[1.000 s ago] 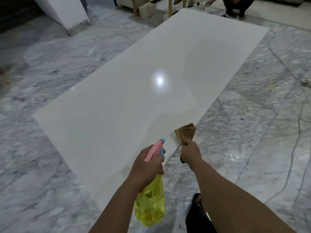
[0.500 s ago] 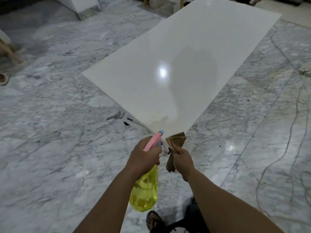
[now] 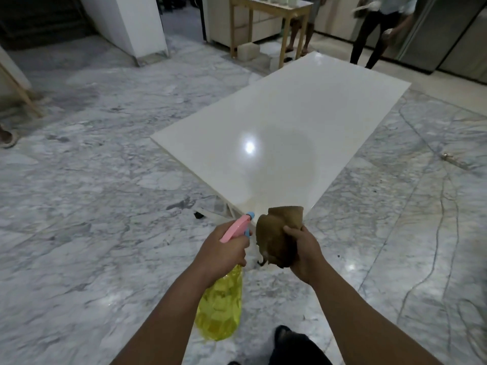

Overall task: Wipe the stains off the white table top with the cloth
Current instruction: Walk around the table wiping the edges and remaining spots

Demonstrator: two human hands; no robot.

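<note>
Head view, person standing at the near corner of the glossy white rectangular desk top [image 3: 303,122], which lies low over a grey-veined marble floor [image 3: 92,219]. The right hand [image 3: 303,252] is closed around a bunched brown cloth [image 3: 276,233], held in the air just short of the desk's near corner and not touching its surface. The left hand [image 3: 224,248] grips the neck of a translucent yellow plastic spray bottle with a pink trigger head [image 3: 224,306], nozzle pointing toward the cloth. A faint yellowish stain appears near that corner, though glare makes its extent hard to tell. The step in hand is judged to be wetting or readying the cloth; it would go best if the cloth were opened into a flat pad, then pressed down and drawn across the stained corner in overlapping strokes. Compared with half a second earlier, the cloth has been gathered from a hanging fold into a ball, and the view has tilted up, showing a wooden table [image 3: 268,25] and people standing beyond.
</note>
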